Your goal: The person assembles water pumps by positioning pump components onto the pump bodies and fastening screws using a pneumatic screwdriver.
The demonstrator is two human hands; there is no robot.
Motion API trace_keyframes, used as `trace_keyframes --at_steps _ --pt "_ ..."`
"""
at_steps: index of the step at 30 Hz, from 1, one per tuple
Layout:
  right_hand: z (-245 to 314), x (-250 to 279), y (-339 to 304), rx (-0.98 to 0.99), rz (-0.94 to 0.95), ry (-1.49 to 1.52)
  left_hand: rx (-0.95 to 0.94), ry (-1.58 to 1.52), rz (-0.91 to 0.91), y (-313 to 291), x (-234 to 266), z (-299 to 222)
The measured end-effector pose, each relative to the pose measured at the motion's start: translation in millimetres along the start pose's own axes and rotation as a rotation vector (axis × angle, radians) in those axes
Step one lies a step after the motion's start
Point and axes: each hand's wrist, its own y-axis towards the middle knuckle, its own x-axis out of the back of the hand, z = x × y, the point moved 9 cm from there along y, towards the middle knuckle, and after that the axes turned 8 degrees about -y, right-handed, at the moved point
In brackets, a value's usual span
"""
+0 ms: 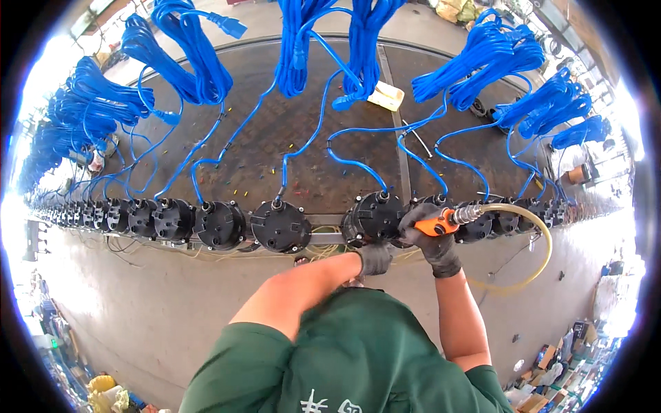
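Observation:
My right hand [441,251], in a dark grey glove, is closed round an orange air tool [437,224]. The tool's metal coupling [467,214] points right, and its other end is close to a round black housing [379,219]. A blue cable [358,164] runs out of the top of that housing. Just under the housing is my left hand [375,260], gloved too, its fingers mostly hidden. To the left, a similar black housing [281,227] sits on the bench edge.
A long row of black housings [219,226] lines the edge of the dark bench [255,148]. Bundled blue cables [186,58] hang above it. A yellowish hose [547,255] loops right from the tool. Small coloured bits and a tag [387,96] are near the bench's middle.

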Motion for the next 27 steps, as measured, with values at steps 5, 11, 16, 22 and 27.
trace_keyframes --at_steps 5,11,16,22,27 --pt "0.1 -7.4 -2.7 -0.079 -0.052 0.169 0.645 -0.571 -0.116 -111.4 -11.6 51.8" --pt "4.3 -8.3 2.0 0.109 -0.055 0.000 0.947 -0.832 -1.043 -163.4 -6.0 152.8" --pt "-8.0 -9.0 0.5 0.068 -0.042 0.123 0.646 -1.732 -0.928 -116.2 -13.3 162.5" --pt "7.4 2.4 5.1 0.011 -0.001 0.125 0.819 -1.093 -0.846 -119.7 -61.3 192.8" --pt "76.2 -1.4 39.2 0.175 -0.029 0.514 0.914 -0.600 -0.416 -143.1 19.5 147.7"
